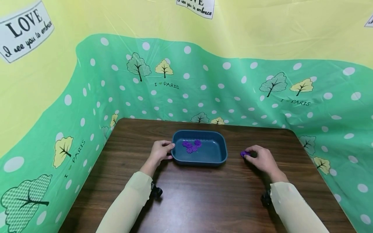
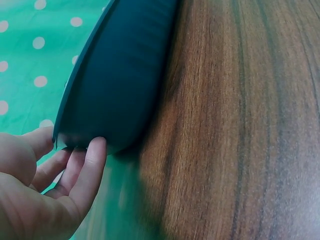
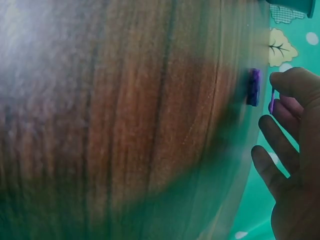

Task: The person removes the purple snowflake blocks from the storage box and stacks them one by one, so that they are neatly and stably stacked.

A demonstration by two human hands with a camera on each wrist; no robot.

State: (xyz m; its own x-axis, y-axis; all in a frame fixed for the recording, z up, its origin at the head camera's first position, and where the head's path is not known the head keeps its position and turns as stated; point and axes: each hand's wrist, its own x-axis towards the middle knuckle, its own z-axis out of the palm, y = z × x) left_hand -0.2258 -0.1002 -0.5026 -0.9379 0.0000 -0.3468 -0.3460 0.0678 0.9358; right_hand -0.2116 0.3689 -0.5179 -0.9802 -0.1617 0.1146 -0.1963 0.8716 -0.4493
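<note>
A dark blue rectangular tray point(image 1: 199, 162) stands on the table, with several purple snowflake-shaped plastic discs point(image 1: 190, 149) lying in its left half. My left hand point(image 1: 159, 151) grips the tray's left end, thumb at the rim and fingertips against the outer wall point(image 2: 112, 85). To the right of the tray, my right hand point(image 1: 263, 160) pinches one thin purple disc point(image 3: 272, 102), seen edge-on in the right wrist view. Close by its thumb, a small purple stack point(image 3: 254, 87) sits on the table. In the head view the purple pieces point(image 1: 243, 154) at the fingertips overlap.
The brown wooden table point(image 1: 201, 200) has rounded far corners. A green and yellow printed cloth point(image 1: 186, 94) hangs behind it and along both sides. Each wrist carries a small black camera, one by the left sleeve point(image 1: 131, 197) and one by the right.
</note>
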